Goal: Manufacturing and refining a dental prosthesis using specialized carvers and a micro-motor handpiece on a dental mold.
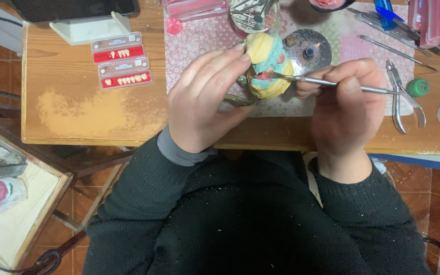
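My left hand (204, 99) grips a dental model (267, 65) of yellow plaster with teal and pink parts, held up over the table's front edge. My right hand (347, 109) holds a thin metal carving tool (332, 83) like a pen, its tip touching the pink part of the model. Both sleeves are dark knit.
Two red cards of artificial teeth (122, 66) lie on the wooden table (77, 109) at left. Metal pliers (401, 97), a green cap (417, 87), a round metal burner (309, 48) and more instruments lie at right. A side shelf (6, 203) holds another pink model.
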